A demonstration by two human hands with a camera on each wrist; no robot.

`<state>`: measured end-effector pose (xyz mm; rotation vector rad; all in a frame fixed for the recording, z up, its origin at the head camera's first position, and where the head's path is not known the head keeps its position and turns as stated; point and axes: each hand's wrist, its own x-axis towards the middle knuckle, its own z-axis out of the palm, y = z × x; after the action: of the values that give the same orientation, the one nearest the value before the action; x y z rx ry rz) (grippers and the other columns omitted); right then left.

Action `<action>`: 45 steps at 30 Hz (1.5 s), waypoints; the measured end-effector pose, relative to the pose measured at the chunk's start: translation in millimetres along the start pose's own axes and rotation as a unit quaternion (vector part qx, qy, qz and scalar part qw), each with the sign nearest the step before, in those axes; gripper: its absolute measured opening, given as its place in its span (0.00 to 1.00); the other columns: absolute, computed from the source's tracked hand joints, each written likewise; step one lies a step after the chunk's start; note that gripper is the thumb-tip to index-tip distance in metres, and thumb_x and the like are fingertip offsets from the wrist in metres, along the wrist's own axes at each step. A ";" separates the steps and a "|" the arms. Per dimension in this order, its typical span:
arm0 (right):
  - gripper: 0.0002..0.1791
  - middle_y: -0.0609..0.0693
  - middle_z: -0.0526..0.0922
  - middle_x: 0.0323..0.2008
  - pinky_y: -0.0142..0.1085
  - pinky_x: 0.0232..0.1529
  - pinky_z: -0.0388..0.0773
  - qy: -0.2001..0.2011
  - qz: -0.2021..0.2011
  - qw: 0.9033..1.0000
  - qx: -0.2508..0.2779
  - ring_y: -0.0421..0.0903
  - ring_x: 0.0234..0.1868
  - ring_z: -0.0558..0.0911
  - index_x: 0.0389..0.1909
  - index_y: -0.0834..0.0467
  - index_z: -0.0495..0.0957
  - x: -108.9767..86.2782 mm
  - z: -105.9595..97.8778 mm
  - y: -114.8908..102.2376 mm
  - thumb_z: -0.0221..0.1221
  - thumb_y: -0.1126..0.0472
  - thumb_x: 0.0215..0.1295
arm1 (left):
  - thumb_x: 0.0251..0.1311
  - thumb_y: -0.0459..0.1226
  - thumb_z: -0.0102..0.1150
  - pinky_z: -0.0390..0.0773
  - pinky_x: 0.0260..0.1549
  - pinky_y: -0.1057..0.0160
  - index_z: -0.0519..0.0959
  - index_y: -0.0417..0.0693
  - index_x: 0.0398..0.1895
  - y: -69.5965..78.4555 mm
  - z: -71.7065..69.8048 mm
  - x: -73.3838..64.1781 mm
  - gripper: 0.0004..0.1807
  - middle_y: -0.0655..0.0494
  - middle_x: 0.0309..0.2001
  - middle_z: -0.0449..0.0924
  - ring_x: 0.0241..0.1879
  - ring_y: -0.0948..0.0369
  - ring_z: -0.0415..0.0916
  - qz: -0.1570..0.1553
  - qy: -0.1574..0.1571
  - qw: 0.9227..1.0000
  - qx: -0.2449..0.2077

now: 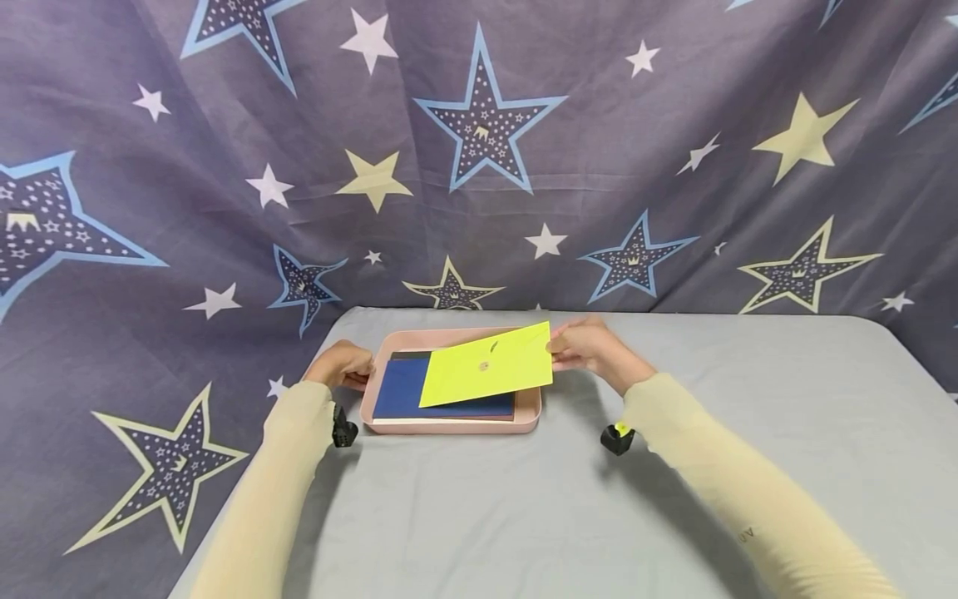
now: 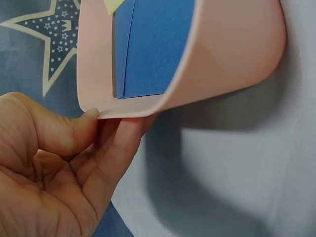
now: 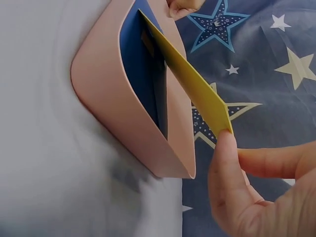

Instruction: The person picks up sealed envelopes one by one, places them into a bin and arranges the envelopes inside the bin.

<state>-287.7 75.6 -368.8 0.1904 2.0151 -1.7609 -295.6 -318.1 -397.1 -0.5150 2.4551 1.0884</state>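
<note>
A pink tray (image 1: 452, 428) stands on the table, with a blue envelope (image 1: 400, 389) on top of other flat pieces inside it. My left hand (image 1: 343, 364) pinches the tray's left rim, thumb on the edge and fingers beneath, as the left wrist view shows. Between thumb and fingers, my right hand (image 1: 587, 345) holds a bright yellow envelope (image 1: 486, 362) by its right edge. The yellow envelope slants over the tray, its right side raised above the rim and its left end low over the blue one. A small round mark and a dark mark show on its face.
The table (image 1: 494, 507) has a light grey cloth. Behind it hangs a dark curtain (image 1: 584, 166) printed with stars, close to the tray's far side. A black wrist device (image 1: 617, 438) hangs under the right sleeve, another (image 1: 344, 428) at the left.
</note>
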 end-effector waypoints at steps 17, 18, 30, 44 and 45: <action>0.07 0.53 0.79 0.21 0.32 0.26 0.86 0.023 -0.005 1.000 0.005 0.42 0.20 0.80 0.36 0.69 0.75 9.2 29.3 0.0 0.60 0.79 0.59 | 0.51 0.24 0.42 0.84 0.26 0.68 0.65 0.45 0.21 1.7 -1.4 0.2 0.09 0.56 0.20 0.67 0.21 0.63 0.73 -0.005 -0.004 1.000 0.002; 0.07 0.53 0.79 0.21 0.32 0.26 0.86 0.026 -0.007 1.000 0.003 0.42 0.20 0.80 0.36 0.69 0.74 9.8 30.8 0.5 0.60 0.79 0.59 | 0.51 0.24 0.42 0.84 0.26 0.68 0.66 0.44 0.21 1.7 -1.4 0.4 0.09 0.56 0.20 0.68 0.21 0.63 0.73 -0.006 -0.003 1.000 0.001; 0.13 0.63 0.84 0.32 0.40 0.34 0.90 0.076 -0.049 0.994 -0.065 0.45 0.21 0.83 0.43 0.78 0.78 12.2 52.6 12.3 0.62 0.79 0.56 | 0.51 0.24 0.42 0.85 0.27 0.68 0.68 0.42 0.24 3.0 -0.6 0.0 0.07 0.56 0.21 0.69 0.21 0.63 0.75 -0.009 0.005 1.000 -0.003; 0.04 0.60 0.84 0.22 0.38 0.25 0.88 0.122 -0.054 0.970 -0.204 0.49 0.18 0.84 0.26 0.69 0.80 19.7 65.8 18.4 0.65 0.77 0.50 | 0.51 0.25 0.42 0.86 0.28 0.67 0.69 0.40 0.27 -1.0 1.6 2.2 0.06 0.54 0.23 0.71 0.21 0.62 0.76 -0.011 0.009 1.000 0.006; 0.04 0.62 0.85 0.22 0.38 0.26 0.88 0.122 -0.053 0.968 -0.212 0.50 0.19 0.86 0.25 0.69 0.80 19.3 66.8 19.0 0.65 0.77 0.51 | 0.51 0.25 0.42 0.86 0.28 0.66 0.69 0.40 0.27 -1.7 2.2 2.4 0.06 0.54 0.23 0.71 0.22 0.62 0.76 -0.010 0.008 1.000 0.006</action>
<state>-281.1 10.6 -399.4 0.1704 2.5692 -1.3719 -296.4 -317.9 -400.6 -0.5454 2.4636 1.0648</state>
